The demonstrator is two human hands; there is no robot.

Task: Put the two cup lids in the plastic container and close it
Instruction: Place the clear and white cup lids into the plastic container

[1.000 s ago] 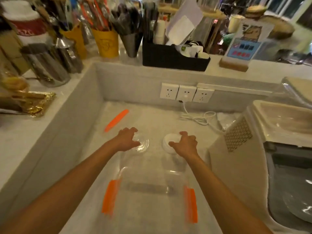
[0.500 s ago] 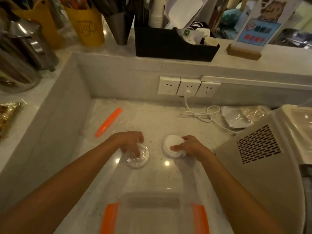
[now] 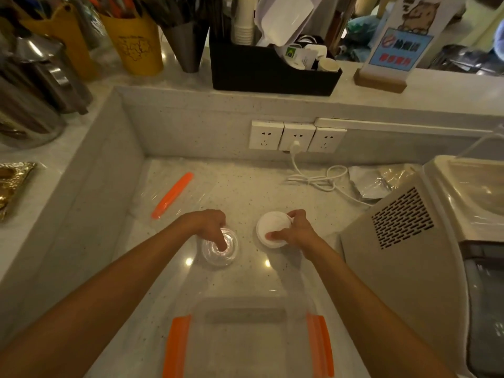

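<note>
A clear cup lid [image 3: 230, 252] lies on the pale counter, and my left hand [image 3: 210, 225] grips it from above with a finger pressed into its middle. Just right of it, a white cup lid [image 3: 270, 227] is pinched at its edge by my right hand [image 3: 296, 231] and looks slightly tilted. The clear plastic container [image 3: 245, 336] with orange side clips stands open at the near edge, between my forearms. Its clear lid with an orange clip [image 3: 172, 195] lies flat at the far left of the counter.
A beige machine [image 3: 409, 255] crowds the right side. A white cable [image 3: 321, 178] runs from the wall sockets [image 3: 297, 135] beside a crumpled plastic bag [image 3: 373, 181]. Raised ledges at the back and left carry cups, a black organiser [image 3: 272, 69] and metal jugs.
The view has tilted down and closer, so the container sits lower in frame. Both hands have closed on the lids; the right hand has shifted its pinch on the white lid's edge.
</note>
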